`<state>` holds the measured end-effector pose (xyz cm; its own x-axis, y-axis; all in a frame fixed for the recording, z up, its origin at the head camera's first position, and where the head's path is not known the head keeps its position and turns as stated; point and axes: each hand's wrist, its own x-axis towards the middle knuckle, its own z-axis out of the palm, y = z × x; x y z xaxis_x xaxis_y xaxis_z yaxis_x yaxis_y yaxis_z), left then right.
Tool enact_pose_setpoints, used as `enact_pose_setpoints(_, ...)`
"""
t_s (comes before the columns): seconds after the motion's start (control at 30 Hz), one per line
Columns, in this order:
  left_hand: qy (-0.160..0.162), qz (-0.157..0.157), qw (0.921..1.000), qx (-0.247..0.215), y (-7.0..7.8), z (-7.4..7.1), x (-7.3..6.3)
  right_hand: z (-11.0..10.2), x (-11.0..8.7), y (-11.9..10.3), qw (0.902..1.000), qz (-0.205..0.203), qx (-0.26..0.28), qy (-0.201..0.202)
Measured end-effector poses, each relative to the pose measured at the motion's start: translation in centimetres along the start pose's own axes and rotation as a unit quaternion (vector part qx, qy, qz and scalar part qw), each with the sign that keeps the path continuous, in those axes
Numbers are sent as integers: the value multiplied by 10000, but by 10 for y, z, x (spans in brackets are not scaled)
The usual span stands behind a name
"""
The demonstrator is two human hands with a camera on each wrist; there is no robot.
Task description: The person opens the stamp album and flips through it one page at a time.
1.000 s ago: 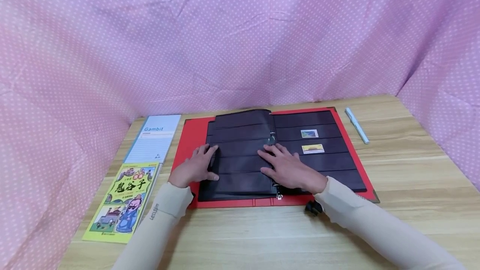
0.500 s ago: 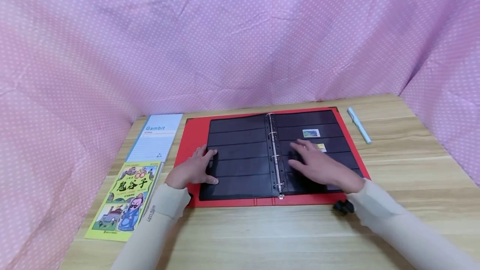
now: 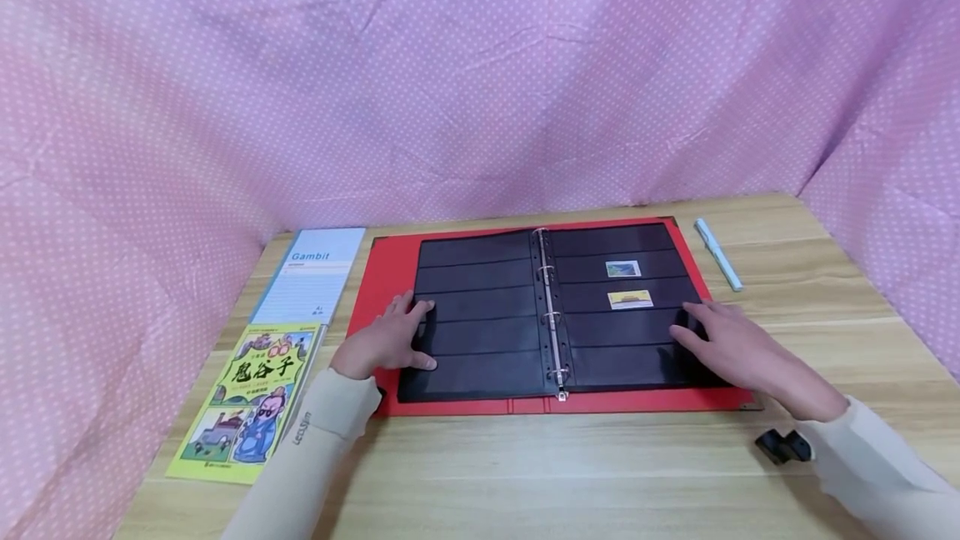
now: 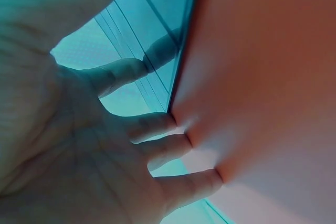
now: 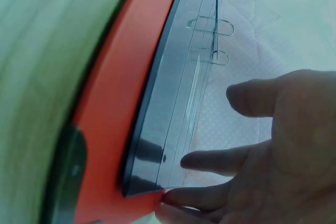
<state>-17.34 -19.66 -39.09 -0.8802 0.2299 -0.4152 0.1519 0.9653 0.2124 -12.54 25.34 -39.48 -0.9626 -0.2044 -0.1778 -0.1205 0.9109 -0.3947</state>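
Note:
A red ring binder (image 3: 382,273) lies spread on the table with black pocket pages on both sides of its metal rings (image 3: 551,315). My left hand (image 3: 386,340) rests with spread fingers across the outer edge of the left page (image 3: 480,298); in the left wrist view several fingertips (image 4: 181,142) touch the red cover. Over the outer edge of the right page (image 3: 615,365) is my right hand (image 3: 738,348), fingers extended, fingertips right at that edge in the right wrist view. Two stamps, one blue-green (image 3: 623,268) and one yellow (image 3: 631,299), sit in the right page's pockets.
Left of the binder lie a pale blue notebook (image 3: 315,273) and a yellow-green comic book (image 3: 240,407). A light blue pen (image 3: 718,254) is at the right. Pink dotted cloth (image 3: 480,90) hangs behind the wooden table (image 3: 525,473).
A black page near the rings has gone down flat onto the left stack, baring the rings. My right hand has moved right to the right page's outer edge. The left hand has barely moved.

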Motion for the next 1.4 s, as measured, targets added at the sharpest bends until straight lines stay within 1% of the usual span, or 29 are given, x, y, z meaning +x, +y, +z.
enact_pose_setpoints(0.17, 23, 44, 10000, -15, 2, -2, 0, -1, -1, 2, 9999, 8, -60, 118)
enact_pose_setpoints(0.57, 29, 105, 9999, -15, 3, -2, 1, 2, 2, -2, 9993, -4, 81, 352)
enact_pose_setpoints(0.77, 13, 105, 9999, -16, 2, -1, 0, 3, 0, -2, 9986, 0, 237, 475)
enact_pose_setpoints(0.97, -12, 73, 10000, -22, 2, -1, -1, -2, -4, -4, 9960, -118, 466, 751)
enact_pose_setpoints(1.1, -9, 73, 10000, -4, 2, 0, 0, -7, -8, -8, 9928, -260, 575, 1018)
enact_pose_setpoints(1.23, -7, 90, 10000, 15, 1, 0, -1, -11, -13, -17, 9882, -529, 677, 1270)
enact_pose_setpoints(1.3, -4, 86, 10000, 20, 1, 0, -1, -13, -14, -22, 9858, -713, 755, 1318)
enact_pose_setpoints(1.4, -3, 72, 10000, 19, 2, 0, -1, -16, -15, -28, 9819, -1086, 924, 1249)
